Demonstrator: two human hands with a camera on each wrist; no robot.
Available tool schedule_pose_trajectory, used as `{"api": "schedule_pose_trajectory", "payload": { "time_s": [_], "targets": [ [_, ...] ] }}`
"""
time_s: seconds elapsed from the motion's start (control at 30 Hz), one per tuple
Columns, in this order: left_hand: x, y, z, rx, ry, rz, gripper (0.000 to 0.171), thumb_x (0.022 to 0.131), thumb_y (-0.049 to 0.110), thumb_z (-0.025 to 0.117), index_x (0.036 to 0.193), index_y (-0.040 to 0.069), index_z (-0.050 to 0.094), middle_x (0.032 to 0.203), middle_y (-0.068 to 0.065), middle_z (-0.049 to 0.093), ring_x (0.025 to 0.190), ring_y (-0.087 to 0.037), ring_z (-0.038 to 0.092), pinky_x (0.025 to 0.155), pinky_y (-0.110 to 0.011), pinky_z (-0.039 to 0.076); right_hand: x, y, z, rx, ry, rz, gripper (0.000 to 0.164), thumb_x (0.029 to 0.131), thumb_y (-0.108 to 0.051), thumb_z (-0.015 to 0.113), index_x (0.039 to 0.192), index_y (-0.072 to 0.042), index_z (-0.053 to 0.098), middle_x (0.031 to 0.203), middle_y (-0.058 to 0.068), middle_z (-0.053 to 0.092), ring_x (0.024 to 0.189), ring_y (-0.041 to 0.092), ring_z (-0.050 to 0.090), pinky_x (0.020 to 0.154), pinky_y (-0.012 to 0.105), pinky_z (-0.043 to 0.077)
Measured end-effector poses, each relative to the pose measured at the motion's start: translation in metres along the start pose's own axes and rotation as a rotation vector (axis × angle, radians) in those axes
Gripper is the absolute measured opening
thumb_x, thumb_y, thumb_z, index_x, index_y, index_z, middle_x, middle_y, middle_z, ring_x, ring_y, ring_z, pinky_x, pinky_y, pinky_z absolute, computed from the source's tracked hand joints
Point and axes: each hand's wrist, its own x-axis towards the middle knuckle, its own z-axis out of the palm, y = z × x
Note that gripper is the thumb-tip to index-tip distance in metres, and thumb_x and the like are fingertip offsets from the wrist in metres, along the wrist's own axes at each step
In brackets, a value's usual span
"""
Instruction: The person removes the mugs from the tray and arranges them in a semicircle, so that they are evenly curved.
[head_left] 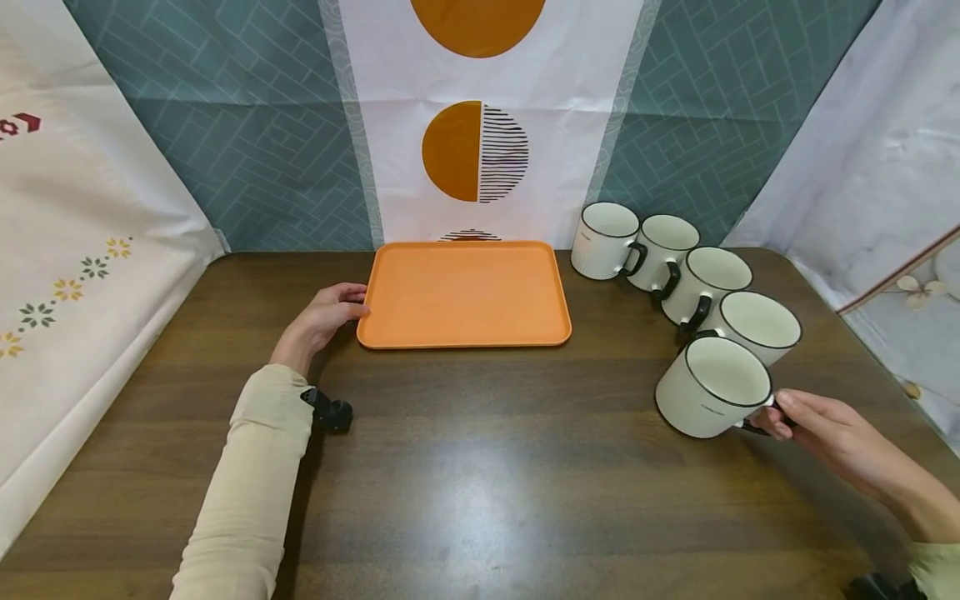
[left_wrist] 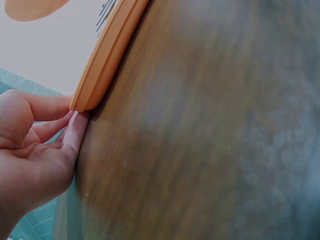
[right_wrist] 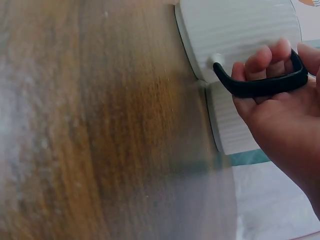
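Note:
At the left edge of an orange tray, my left hand pinches the rim. The left wrist view shows the tray's side wall with fingertips right at its corner, some above the rim and some below. On the right, my right hand holds the black handle of the nearest white enamel mug. In the right wrist view the fingers are curled through that handle. This mug is upright, its dark rim overlapping the white mug behind it.
More white mugs with black handles stand in a slanting row behind: one in the middle, another farther back, and the farthest near the tray's right end. A patterned cloth hangs along the brown table's far edge.

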Motion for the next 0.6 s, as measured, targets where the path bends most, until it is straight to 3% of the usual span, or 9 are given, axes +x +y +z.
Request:
{"api": "schedule_pose_trajectory", "payload": {
  "time_s": [0.27, 0.6],
  "targets": [
    [0.001, -0.002, 0.0, 0.005, 0.007, -0.001, 0.055, 0.096, -0.001, 0.049, 0.146, -0.009, 0.027, 0.137, -0.024, 0.035, 0.116, -0.029, 0.043, 0.108, -0.041, 0.033, 0.003, -0.004, 0.007, -0.149, 0.091, 0.052, 0.026, 0.103, 0.008, 0.025, 0.096, 0.009, 0.05, 0.088, 0.007, 0.052, 0.091, 0.014, 0.051, 0.073, 0.023, 0.04],
    [0.0, -0.001, 0.001, -0.012, -0.006, 0.035, 0.055, 0.096, -0.002, 0.048, 0.145, -0.012, 0.026, 0.135, -0.023, 0.036, 0.109, -0.022, 0.045, 0.098, -0.03, 0.041, 0.008, -0.007, 0.018, -0.303, 0.233, 0.142, 0.024, 0.104, -0.002, 0.034, 0.091, 0.006, 0.052, 0.084, 0.009, 0.054, 0.091, 0.013, 0.054, 0.076, 0.018, 0.041]
  ]
}}
